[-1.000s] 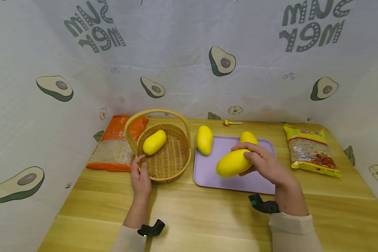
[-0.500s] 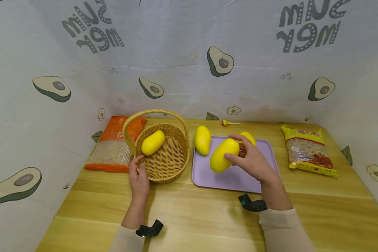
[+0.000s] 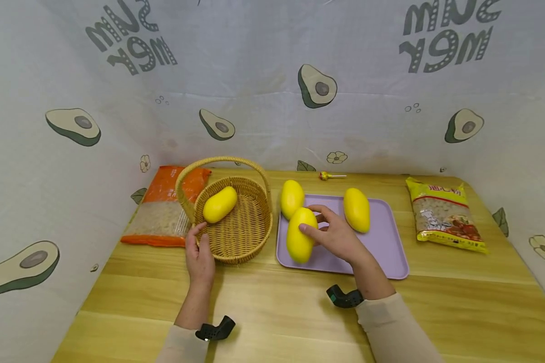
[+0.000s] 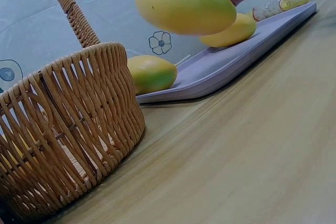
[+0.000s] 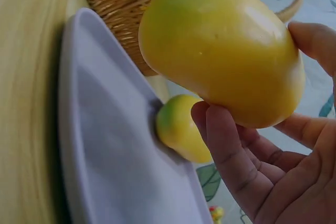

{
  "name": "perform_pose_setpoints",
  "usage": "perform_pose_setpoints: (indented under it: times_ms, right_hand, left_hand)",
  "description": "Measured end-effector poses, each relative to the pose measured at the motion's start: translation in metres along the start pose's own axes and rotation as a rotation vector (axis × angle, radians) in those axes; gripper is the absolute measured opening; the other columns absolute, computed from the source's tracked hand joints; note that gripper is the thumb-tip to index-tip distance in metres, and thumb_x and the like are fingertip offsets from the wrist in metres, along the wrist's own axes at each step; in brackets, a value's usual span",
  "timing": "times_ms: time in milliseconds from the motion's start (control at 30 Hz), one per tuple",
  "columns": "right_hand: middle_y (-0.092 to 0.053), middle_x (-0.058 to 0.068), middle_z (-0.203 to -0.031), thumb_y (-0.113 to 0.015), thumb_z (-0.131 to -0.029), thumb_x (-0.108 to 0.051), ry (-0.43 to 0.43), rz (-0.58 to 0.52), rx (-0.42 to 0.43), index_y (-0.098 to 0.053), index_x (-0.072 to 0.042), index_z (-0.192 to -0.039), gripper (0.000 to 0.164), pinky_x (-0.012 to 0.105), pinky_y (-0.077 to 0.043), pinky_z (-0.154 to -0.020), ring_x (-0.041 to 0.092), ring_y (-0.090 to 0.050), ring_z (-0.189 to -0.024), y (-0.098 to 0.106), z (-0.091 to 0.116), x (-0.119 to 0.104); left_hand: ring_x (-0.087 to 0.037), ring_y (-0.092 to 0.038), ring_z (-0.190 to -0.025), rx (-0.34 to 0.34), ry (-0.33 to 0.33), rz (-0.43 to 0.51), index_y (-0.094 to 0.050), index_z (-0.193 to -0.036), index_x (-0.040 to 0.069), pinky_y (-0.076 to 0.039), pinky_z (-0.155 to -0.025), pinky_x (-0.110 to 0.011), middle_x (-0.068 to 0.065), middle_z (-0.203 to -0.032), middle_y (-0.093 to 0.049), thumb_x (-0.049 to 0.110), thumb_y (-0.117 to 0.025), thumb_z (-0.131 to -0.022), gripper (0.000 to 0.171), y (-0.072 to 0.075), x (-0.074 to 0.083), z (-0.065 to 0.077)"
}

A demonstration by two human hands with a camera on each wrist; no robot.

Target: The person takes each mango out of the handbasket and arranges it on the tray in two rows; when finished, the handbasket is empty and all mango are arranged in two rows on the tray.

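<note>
My right hand (image 3: 336, 234) pinches a yellow mango (image 3: 301, 236) between thumb and fingers. The mango hangs over the left part of a lilac tray (image 3: 383, 252); green tinges its skin in the right wrist view. Another mango (image 3: 357, 210) lies on the tray's right side, and a third mango (image 3: 292, 198) sits over its left back corner. To the left stands a round wicker basket (image 3: 242, 255) with an arched handle and one mango (image 3: 220, 204) inside. My left hand (image 3: 201, 259) rests against the basket's front left side, fingers fairly straight at the rim.
An orange bag (image 3: 156, 214) of pale dry food lies left of the basket, partly behind its handle. A yellow bag (image 3: 447, 214) lies at the right. Behind the tray is a lollipop (image 3: 331, 176), close to the printed curtain (image 3: 263, 116).
My right hand has carried the mango leftward across the tray and turned it more upright. The mango on the tray's right side has come into full view. My left hand stays by the basket.
</note>
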State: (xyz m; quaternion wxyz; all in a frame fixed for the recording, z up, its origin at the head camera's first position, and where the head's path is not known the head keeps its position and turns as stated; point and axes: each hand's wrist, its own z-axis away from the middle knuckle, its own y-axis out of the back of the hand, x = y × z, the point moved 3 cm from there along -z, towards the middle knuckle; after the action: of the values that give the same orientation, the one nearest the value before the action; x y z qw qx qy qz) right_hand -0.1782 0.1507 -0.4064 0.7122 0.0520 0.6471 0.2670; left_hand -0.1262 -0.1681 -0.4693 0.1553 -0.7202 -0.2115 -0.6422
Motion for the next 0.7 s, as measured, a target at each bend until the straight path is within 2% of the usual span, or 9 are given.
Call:
perform_pose_setpoints:
  times_ms: [167,400,700]
  right_hand:
    - [-0.062,0.023,-0.12,-0.074,-0.093,-0.04,-0.053,0.007,0.002,-0.049,-0.013,-0.14,0.06,0.035,-0.06,-0.075,0.025,-0.066,-0.089,-0.011,-0.004,0.004]
    - [-0.069,0.021,-0.115,-0.073,-0.093,-0.044,-0.094,0.069,0.005,-0.052,-0.013,-0.135,0.056,0.034,-0.059,-0.072,0.023,-0.068,-0.084,-0.022,-0.008,0.009]
    - [-0.062,0.021,-0.119,-0.072,-0.093,-0.044,-0.113,0.047,0.043,-0.057,-0.008,-0.133,0.056,0.032,-0.059,-0.068,0.022,-0.065,-0.083,-0.032,-0.013,0.016]
  left_hand:
    - [-0.03,-0.027,-0.151,-0.008,0.002,0.006,-0.055,-0.134,0.001,-0.018,-0.122,-0.054,-0.016,-0.154,-0.041,0.012,-0.044,-0.105,0.033,-0.001,0.0,0.0]
    - [-0.031,-0.028,-0.151,-0.006,-0.003,0.005,-0.054,-0.135,-0.001,-0.018,-0.122,-0.055,-0.017,-0.154,-0.042,0.01,-0.044,-0.105,0.033,-0.001,0.001,0.0]
    - [-0.031,-0.025,-0.153,-0.019,0.005,0.005,-0.054,-0.135,-0.001,-0.017,-0.123,-0.055,-0.016,-0.156,-0.04,0.012,-0.043,-0.106,0.033,-0.001,-0.001,0.0]
